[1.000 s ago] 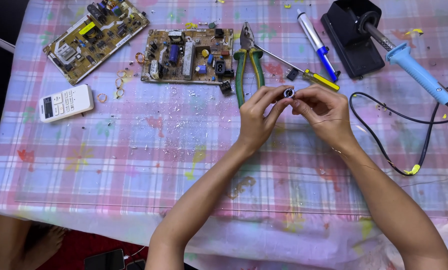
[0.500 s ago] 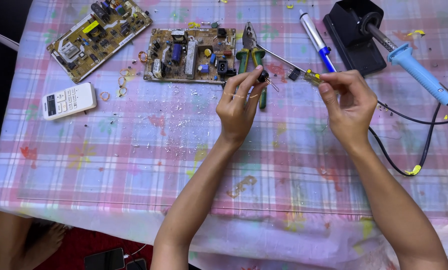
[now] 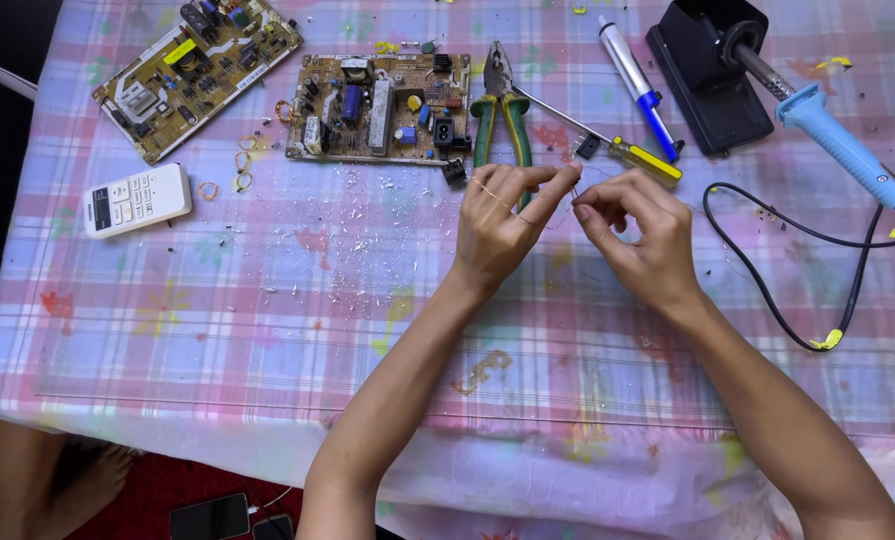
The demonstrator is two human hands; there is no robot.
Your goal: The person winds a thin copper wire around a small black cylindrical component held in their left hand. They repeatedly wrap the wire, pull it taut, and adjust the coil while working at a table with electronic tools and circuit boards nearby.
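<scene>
Left hand [image 3: 503, 225], right hand [image 3: 633, 228] pinch fingertips together; green pliers [image 3: 500, 125] behind.

The scene is bright and evenly lit, with soft, diffuse light falling from above. Shadows are faint: only a thin, pale shade lies under the hands [image 3: 568, 215] and along the forearms on the bench [image 3: 268, 330]. The plastic-covered cloth shows mild sheen but no hard glare, and its colours look slightly washed out. Focus is sharp across the whole bench top, down to the small white crumbs near the middle circuit board [image 3: 378, 105]. No motion blur shows on the fingers. The straight bench edges bow a little towards the frame borders. The lower left corner, below the bench, sits in deep shadow.
</scene>
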